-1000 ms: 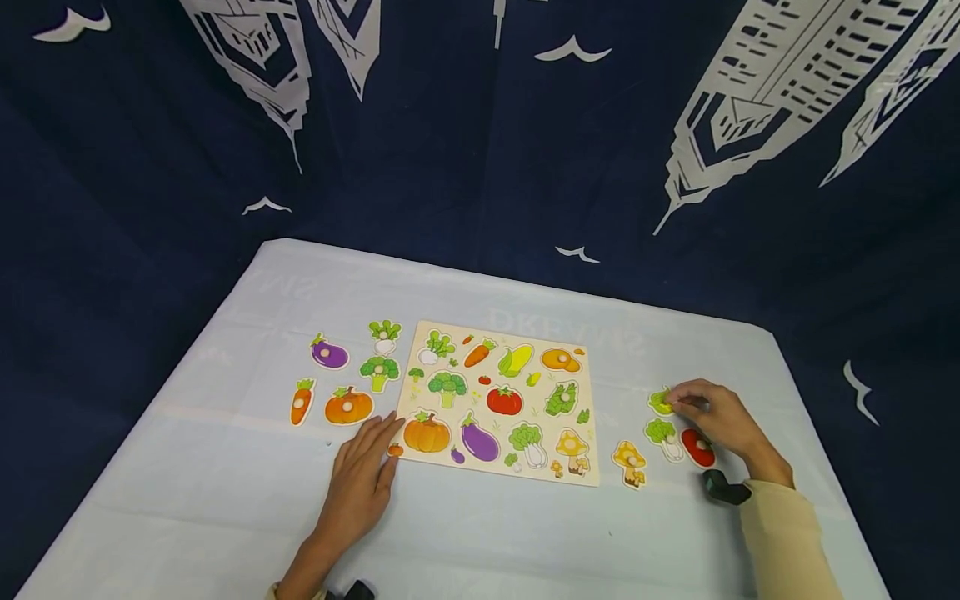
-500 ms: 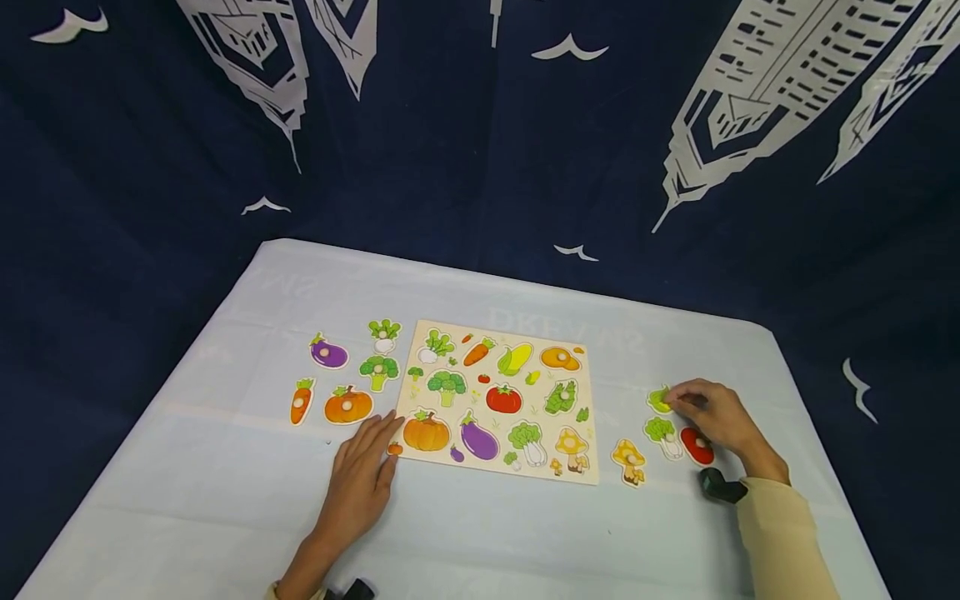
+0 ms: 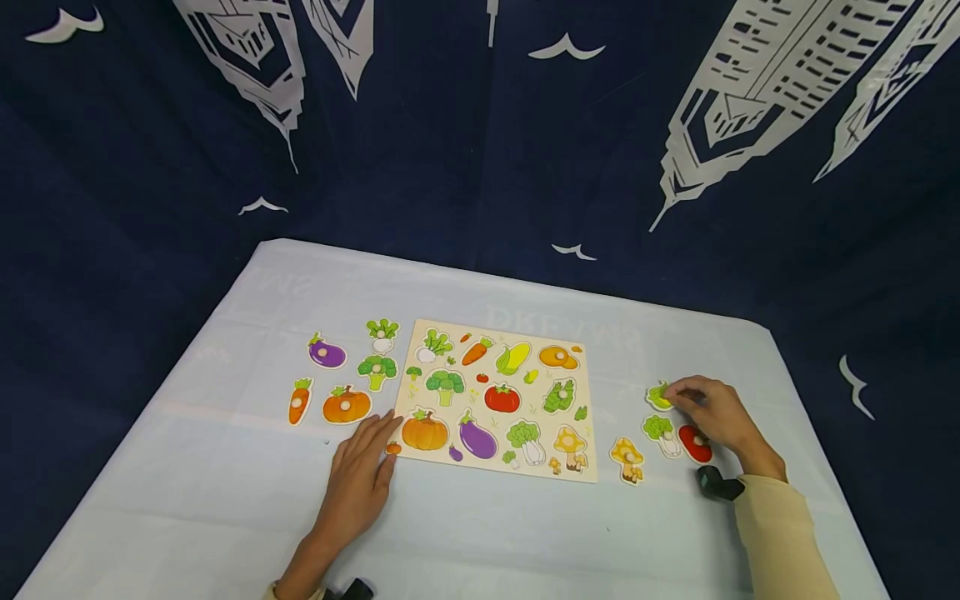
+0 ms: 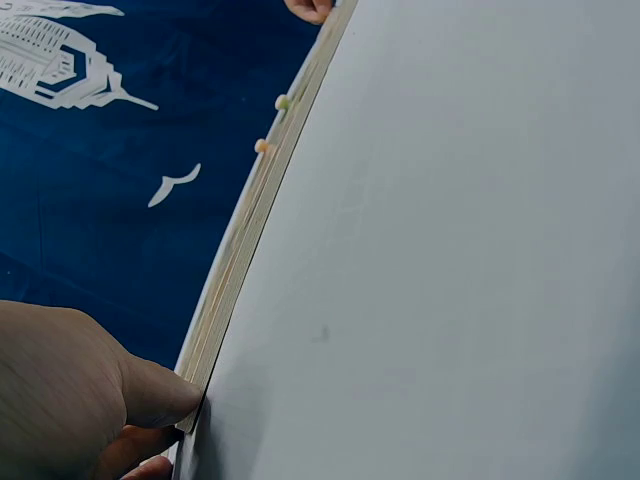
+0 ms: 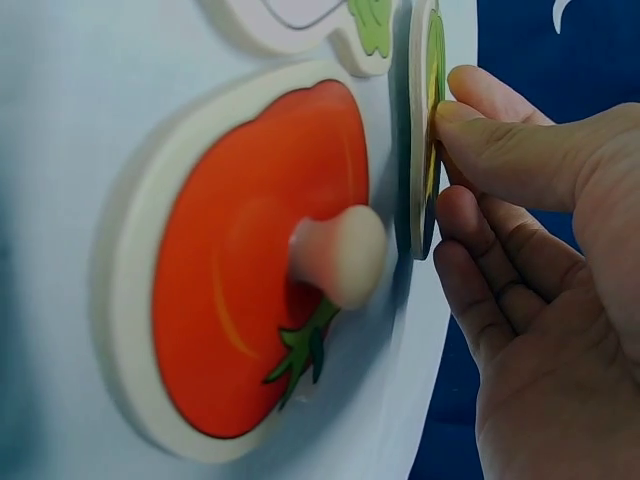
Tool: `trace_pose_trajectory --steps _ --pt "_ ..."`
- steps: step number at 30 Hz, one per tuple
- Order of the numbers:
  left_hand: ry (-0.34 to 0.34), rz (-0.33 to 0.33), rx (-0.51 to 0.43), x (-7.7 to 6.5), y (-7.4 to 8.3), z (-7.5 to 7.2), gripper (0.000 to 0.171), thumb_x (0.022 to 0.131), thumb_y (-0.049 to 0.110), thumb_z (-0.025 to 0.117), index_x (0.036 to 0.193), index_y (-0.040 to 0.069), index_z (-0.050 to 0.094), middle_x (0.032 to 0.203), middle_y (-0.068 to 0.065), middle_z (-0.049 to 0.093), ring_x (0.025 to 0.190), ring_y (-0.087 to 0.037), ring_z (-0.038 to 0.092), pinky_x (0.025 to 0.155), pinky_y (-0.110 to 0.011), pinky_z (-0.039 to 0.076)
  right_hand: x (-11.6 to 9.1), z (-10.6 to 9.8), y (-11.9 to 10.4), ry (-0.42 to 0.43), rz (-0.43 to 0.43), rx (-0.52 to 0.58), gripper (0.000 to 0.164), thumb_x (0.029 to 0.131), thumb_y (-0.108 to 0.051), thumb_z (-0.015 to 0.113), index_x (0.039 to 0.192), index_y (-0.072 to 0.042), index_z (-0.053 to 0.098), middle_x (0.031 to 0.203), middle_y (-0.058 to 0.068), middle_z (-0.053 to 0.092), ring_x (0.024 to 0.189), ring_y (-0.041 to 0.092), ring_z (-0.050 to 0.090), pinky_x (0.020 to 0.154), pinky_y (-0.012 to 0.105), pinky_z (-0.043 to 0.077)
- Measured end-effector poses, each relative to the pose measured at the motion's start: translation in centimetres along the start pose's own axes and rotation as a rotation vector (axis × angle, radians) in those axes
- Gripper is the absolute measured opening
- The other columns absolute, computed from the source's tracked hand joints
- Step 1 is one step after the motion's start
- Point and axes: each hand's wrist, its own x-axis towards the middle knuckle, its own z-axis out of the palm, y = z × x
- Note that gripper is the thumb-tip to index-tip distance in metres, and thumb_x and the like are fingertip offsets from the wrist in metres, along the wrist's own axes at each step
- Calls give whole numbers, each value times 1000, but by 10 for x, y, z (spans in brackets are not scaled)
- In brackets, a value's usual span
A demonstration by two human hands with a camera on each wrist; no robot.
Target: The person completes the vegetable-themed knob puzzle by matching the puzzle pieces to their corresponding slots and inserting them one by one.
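Observation:
A wooden puzzle board (image 3: 531,402) printed with vegetables lies mid-table. My left hand (image 3: 360,475) rests on its near left corner, fingers extended, with the thumb (image 4: 165,395) against the board's edge. Over on the right, my right hand (image 3: 716,412) pinches a green-and-yellow corn piece (image 3: 657,397) between thumb and fingertips; its knob is hidden behind them. Closest to that hand are a tomato piece (image 5: 250,260) with a pale knob and a bok choy piece (image 3: 660,429). The mushroom piece (image 3: 627,454) lies nearer the board.
Left of the board are eggplant (image 3: 327,352), turnip (image 3: 382,332), broccoli (image 3: 377,367), carrot (image 3: 299,402) and pumpkin (image 3: 337,408) pieces. Knobs show on the board's potato (image 3: 551,357) and artichoke (image 3: 553,402). A dark blue printed cloth (image 3: 450,167) hangs behind the white table (image 3: 487,542).
The head view has shifted very slightly. Both hands keep their places, the left on the board's corner and the right at the corn piece.

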Motion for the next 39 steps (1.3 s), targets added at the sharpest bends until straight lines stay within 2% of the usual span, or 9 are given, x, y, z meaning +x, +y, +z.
trace_pose_trajectory --steps 9,23,33,39 --pt "4 1 2 0 -2 2 56 94 -2 61 147 3 48 156 -14 44 146 -36 32 109 -52 24 1 -3 -5 17 2 -18 16 95 -10 66 108 -1 71 117 25 68 109 44 61 94 62 46" --pt "8 1 4 0 -1 0 55 94 -2 61 147 3 48 156 -14 44 146 -35 32 109 -52 24 10 3 -19 33 -62 -17 15 93 -8 69 106 -4 74 115 21 69 102 37 63 92 58 47" --pt "0 -5 13 -1 -2 0 55 94 -1 62 147 4 48 156 -14 44 146 -35 32 110 -51 24 19 9 -36 5 -87 3 17 95 -12 69 108 -4 73 115 19 69 103 36 62 95 58 49" --pt "-3 -4 9 0 -2 1 56 94 0 62 148 5 48 156 -13 44 146 -34 32 110 -52 24 29 11 -46 5 -175 2 14 95 -11 68 106 -5 73 112 17 71 103 36 64 95 58 49"
